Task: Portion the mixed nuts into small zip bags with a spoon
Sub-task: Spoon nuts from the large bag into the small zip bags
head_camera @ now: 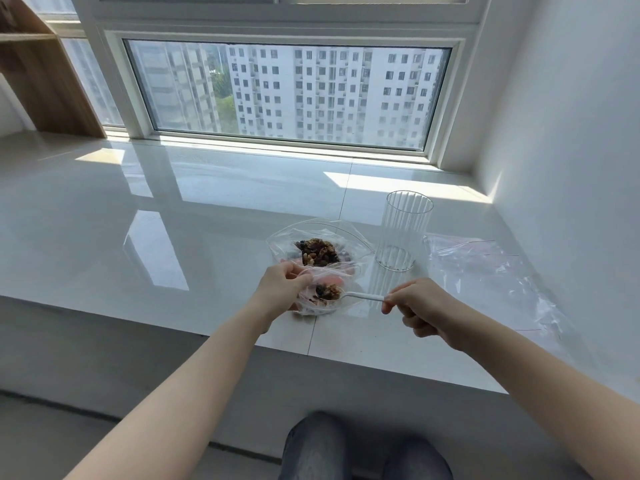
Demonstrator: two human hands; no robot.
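Just below the middle of the frame, the left hand (282, 284) pinches the rim of a small zip bag (323, 296), its fingers closed on the plastic to keep the mouth open. The right hand (420, 306), a little to the right, has its fingers closed on the handle of a white spoon (363, 296). The spoon's bowl sits inside the bag's mouth with a load of nuts on it, so a scoop seems to be going in at this moment.

Just above the small bag lies a larger clear bag (311, 237), open, with the main heap of mixed nuts (317, 251) in it. That heap looks sizeable, so most of the stock appears unportioned.

The small bag holds little beyond what the spoon carries, as far as can be told through the plastic. No filled, sealed bag shows anywhere on the tabletop (173, 220).

To the right, past an empty ribbed glass (403, 233), more clear bags (491, 271) lie flat and empty; their number cannot be told.

By this showing the task is at an early stage: the first bag is being filled, and sealing and the remaining bags are left.
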